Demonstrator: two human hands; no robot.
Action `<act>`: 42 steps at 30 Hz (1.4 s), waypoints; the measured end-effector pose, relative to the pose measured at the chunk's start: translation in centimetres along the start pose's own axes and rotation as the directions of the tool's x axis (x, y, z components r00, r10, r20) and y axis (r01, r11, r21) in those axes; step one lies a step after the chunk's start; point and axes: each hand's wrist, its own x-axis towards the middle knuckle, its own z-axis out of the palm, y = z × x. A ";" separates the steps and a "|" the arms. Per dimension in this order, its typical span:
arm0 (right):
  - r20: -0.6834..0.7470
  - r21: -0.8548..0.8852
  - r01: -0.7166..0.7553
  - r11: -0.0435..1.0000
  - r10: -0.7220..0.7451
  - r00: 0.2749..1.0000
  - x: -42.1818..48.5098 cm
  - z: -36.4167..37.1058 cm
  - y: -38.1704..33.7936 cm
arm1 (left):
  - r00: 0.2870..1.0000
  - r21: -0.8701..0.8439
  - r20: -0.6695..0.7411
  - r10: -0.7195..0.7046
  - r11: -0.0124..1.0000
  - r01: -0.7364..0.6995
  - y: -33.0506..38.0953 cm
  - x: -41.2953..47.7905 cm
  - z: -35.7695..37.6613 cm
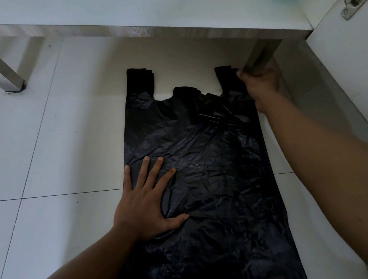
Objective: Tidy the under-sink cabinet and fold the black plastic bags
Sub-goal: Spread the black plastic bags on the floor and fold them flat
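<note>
Fingers (156, 167) of the left hand (144, 203) press the black bag (217, 181) flat; the right hand (261, 84) pinches one handle. Pull gently to smooth wrinkles.

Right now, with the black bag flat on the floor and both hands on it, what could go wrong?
The right hand grips the bag's far right handle beside the metal cabinet leg; pulling could snag or tear the thin plastic there. The left hand only presses flat, so the bag might slide on the smooth floor tiles and wrinkle again.
</note>
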 end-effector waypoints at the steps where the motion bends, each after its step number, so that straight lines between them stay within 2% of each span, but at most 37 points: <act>1: 0.024 -0.074 -0.026 0.997 0.027 0.999 3.2 0.0 2.2 | 1.000 0.001 -0.002 0.002 1.000 -0.002 0.0 0.0 0.0; 3: 0.048 -0.229 -0.136 0.964 0.151 0.987 7.1 0.1 4.8 | 1.000 0.003 -0.004 0.003 1.000 -0.003 0.0 0.0 0.0; 5: 0.090 -0.186 -0.236 0.954 0.256 0.962 8.8 0.0 5.4 | 1.000 -0.003 -0.008 0.003 1.000 -0.003 0.0 0.0 0.1; 7: 0.150 -0.152 -0.313 0.937 0.335 0.930 4.6 -0.4 2.4 | 1.000 -0.003 -0.002 0.001 1.000 -0.001 0.0 -0.1 0.0; 9: 0.168 -0.192 -0.342 0.920 0.374 0.912 0.7 -0.6 -0.5 | 1.000 0.001 0.004 -0.001 1.000 0.001 0.0 -0.1 0.0; 12: 0.311 -0.216 -0.366 0.905 0.419 0.853 -1.1 -1.0 -1.5 | 1.000 0.008 0.011 0.005 1.000 -0.005 0.0 0.0 0.0; 14: 0.341 -0.206 -0.295 0.933 0.351 0.872 -1.7 -0.7 -1.7 | 1.000 0.008 0.010 0.003 1.000 -0.003 0.0 0.0 0.0; 16: 0.259 -0.153 -0.048 0.987 0.087 0.962 -1.4 0.0 -1.6 | 1.000 0.008 0.008 0.003 1.000 -0.003 0.0 0.0 0.0; 17: 0.212 -0.148 0.105 0.983 -0.072 0.975 -1.3 0.3 -1.5 | 1.000 0.005 0.005 0.004 1.000 -0.004 0.0 0.0 0.0; 19: 0.205 -0.197 0.321 0.926 -0.281 0.938 -1.3 0.8 -1.7 | 1.000 0.002 0.005 0.005 1.000 -0.005 0.0 0.0 0.0; 22: 0.317 -0.371 0.459 0.807 -0.355 0.880 -0.7 0.7 -2.1 | 1.000 0.005 0.004 0.005 1.000 -0.005 0.0 0.0 -0.1; 24: 0.394 -0.515 0.540 0.665 -0.377 0.839 -0.3 0.3 -2.3 | 1.000 0.002 0.003 0.005 1.000 -0.005 -0.1 0.0 0.0; 26: 0.317 -0.626 0.546 0.557 -0.458 0.831 -0.4 -0.2 -2.3 | 1.000 0.001 0.002 0.006 1.000 -0.006 -0.1 0.0 0.0; 28: 0.141 -0.627 0.564 0.538 -0.634 0.761 -1.9 -0.2 -2.1 | 1.000 0.003 0.002 0.006 1.000 -0.006 -0.1 0.0 0.0; 29: 0.101 -0.605 0.586 0.538 -0.679 0.727 -3.0 0.0 -1.9 | 1.000 0.005 0.002 0.006 1.000 -0.006 -0.1 0.0 0.0; 30: 0.126 -0.588 0.589 0.555 -0.656 0.744 -4.0 0.5 -1.5 | 1.000 0.007 0.003 0.007 1.000 -0.007 0.0 0.1 0.1; 31: 0.203 -0.584 0.571 0.577 -0.577 0.791 -5.1 1.1 -0.9 | 1.000 0.008 0.001 0.008 1.000 -0.008 0.0 0.1 0.0; 33: 0.367 -0.599 0.501 0.625 -0.342 0.865 -6.8 2.6 0.4 | 1.000 0.007 0.000 0.004 1.000 -0.004 0.0 0.1 0.1; 34: 0.429 -0.603 0.492 0.628 -0.264 0.864 -7.6 3.2 1.0 | 1.000 0.009 0.003 0.001 1.000 -0.001 0.0 0.1 0.1; 36: 0.516 -0.656 0.568 0.497 -0.254 0.818 -8.3 4.3 2.1 | 1.000 0.018 0.009 0.002 1.000 -0.002 0.0 0.0 0.1; 37: 0.519 -0.687 0.589 0.425 -0.279 0.808 -8.4 4.8 2.3 | 1.000 0.020 0.007 0.003 1.000 -0.003 0.0 0.0 0.1; 38: 0.494 -0.706 0.582 0.404 -0.307 0.813 -8.4 5.0 2.1 | 1.000 0.017 0.005 0.002 1.000 -0.002 0.0 -0.1 0.0; 39: 0.439 -0.707 0.548 0.448 -0.330 0.836 -8.0 5.0 1.5 | 1.000 0.011 0.003 0.000 1.000 0.000 0.1 -0.1 0.0; 41: 0.265 -0.642 0.434 0.632 -0.348 0.899 -6.8 4.4 -0.1 | 1.000 0.005 0.005 0.000 1.000 0.000 0.0 -0.1 0.0; 42: 0.181 -0.623 0.379 0.685 -0.346 0.921 -5.8 3.7 -0.8 | 1.000 0.004 0.006 0.001 1.000 -0.001 0.0 0.0 0.0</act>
